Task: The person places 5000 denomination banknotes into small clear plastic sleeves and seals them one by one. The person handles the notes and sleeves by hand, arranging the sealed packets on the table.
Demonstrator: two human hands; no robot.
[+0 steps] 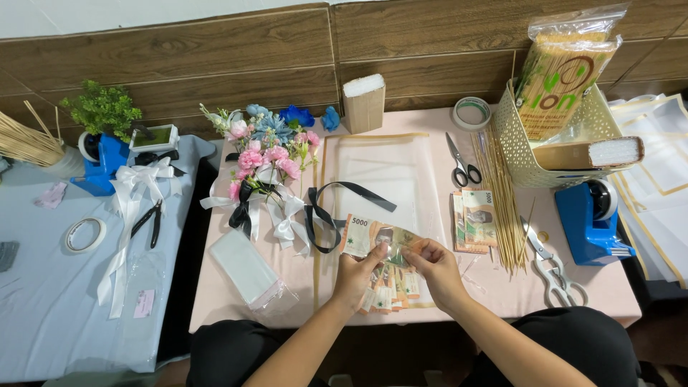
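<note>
Here both hands, left hand (356, 276) and right hand (435, 266), pinch one banknote (378, 239) over a fanned row of banknotes (390, 287) near the table's (236, 304) front edge.

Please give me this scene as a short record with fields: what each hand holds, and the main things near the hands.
left hand: left hand grips the banknote at its left end
right hand: right hand pinches the same banknote at its right end
under hands: fanned notes on the pink table
right of hands: second note stack, wooden skewers, blue tape dispenser
left of hands: flower bouquet with white and black ribbons
behind: black-handled scissors
</note>
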